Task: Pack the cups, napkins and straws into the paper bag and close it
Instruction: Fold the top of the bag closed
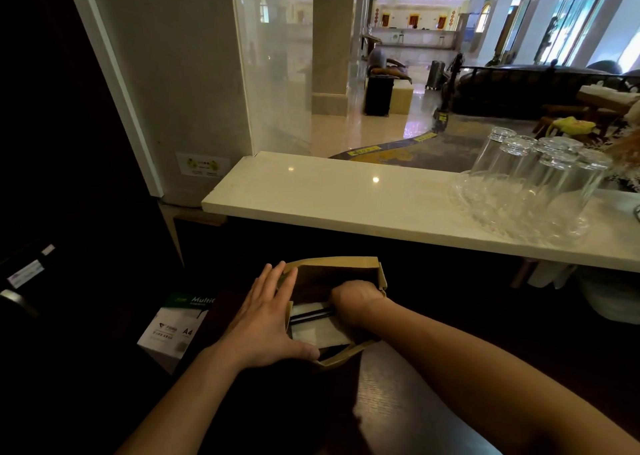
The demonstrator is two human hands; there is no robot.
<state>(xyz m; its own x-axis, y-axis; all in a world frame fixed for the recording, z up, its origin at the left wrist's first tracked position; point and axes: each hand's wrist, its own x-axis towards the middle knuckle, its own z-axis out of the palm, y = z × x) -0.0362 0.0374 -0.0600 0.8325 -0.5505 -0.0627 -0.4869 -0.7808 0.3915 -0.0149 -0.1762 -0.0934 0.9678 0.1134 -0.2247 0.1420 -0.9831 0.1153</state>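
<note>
A brown paper bag (pixel 346 264) stands open on a dark wooden surface below the counter. My left hand (pixel 266 316) lies flat against the bag's left wall, fingers spread, thumb at the near rim. My right hand (pixel 356 300) reaches down into the bag's mouth with its fingers curled; the fingertips are hidden inside. Black straws (pixel 311 315) lie across white napkins (pixel 318 333) in the bag, with one end at my right hand. No cups show inside the bag.
A white marble counter (pixel 346 198) runs above and behind the bag. A glass tray (pixel 519 219) on it holds several upturned drinking glasses (pixel 540 174). A white A4 paper box (pixel 173 330) sits left of the bag. The surroundings to the left are dark.
</note>
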